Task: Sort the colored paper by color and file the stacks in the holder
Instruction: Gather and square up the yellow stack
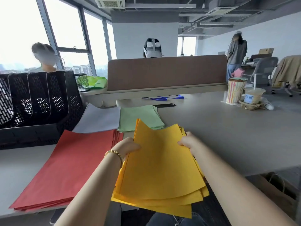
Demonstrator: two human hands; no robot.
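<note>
1. Head view shows us our two hands gripping a stack of yellow paper [160, 167] by its side edges, raised over the near edge of the tabletop [228, 128].
2. Our left hand [128, 146] clasps the left edge, thumb on top; our right hand [187, 141] pinches the right edge.
3. We see a red stack [70, 168] lying flat to the left, with white sheets [99, 119] and a green stack [140, 116] beyond it.
4. We find the black holder [40, 101] standing at far left, just behind the red stack.
</note>
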